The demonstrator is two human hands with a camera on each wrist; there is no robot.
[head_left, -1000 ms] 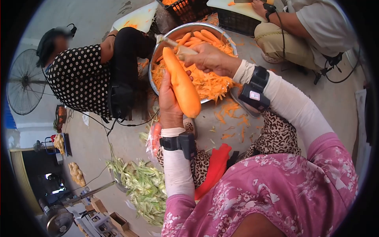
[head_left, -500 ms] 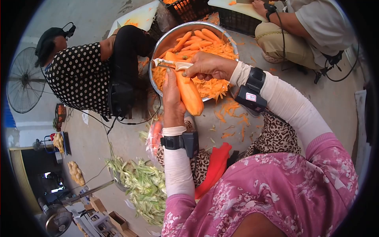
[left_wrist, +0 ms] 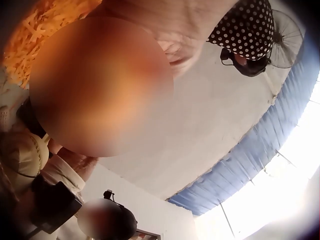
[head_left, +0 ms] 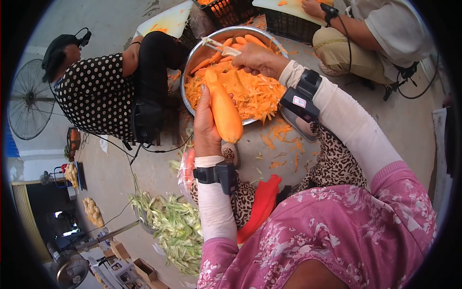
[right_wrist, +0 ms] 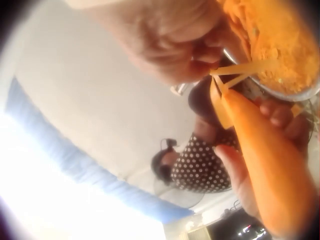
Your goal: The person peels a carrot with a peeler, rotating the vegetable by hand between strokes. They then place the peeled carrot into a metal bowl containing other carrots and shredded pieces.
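Note:
In the head view my left hand [head_left: 207,130] grips a thick, peeled-looking orange carrot [head_left: 225,113] by its side, thumb along it, narrow end toward the bowl. My right hand [head_left: 259,60] holds a pale-handled peeler [head_left: 219,47], its head just past the carrot's tip and over the bowl. Below both hands sits a metal bowl [head_left: 185,91] with whole carrots [head_left: 211,60] at its far side and heaped orange peelings [head_left: 260,94] nearer. The right wrist view shows thin peel strips [right_wrist: 245,69] at the carrot's tip, beside the right hand's fingers. A blurred disc hides most of the left hand's work in its wrist view.
A person in a polka-dot top [head_left: 96,91] sits at the left, another in a white shirt [head_left: 394,36] at the right. Cutting boards [head_left: 166,21] and black crates [head_left: 288,26] stand behind the bowl. Leafy husks [head_left: 168,231] and scattered peelings [head_left: 284,139] lie on the floor.
A half second ago the peeler lay across the carrot near its narrow end; now my right hand has lifted it off, up and away over the bowl. My left hand still holds the carrot.

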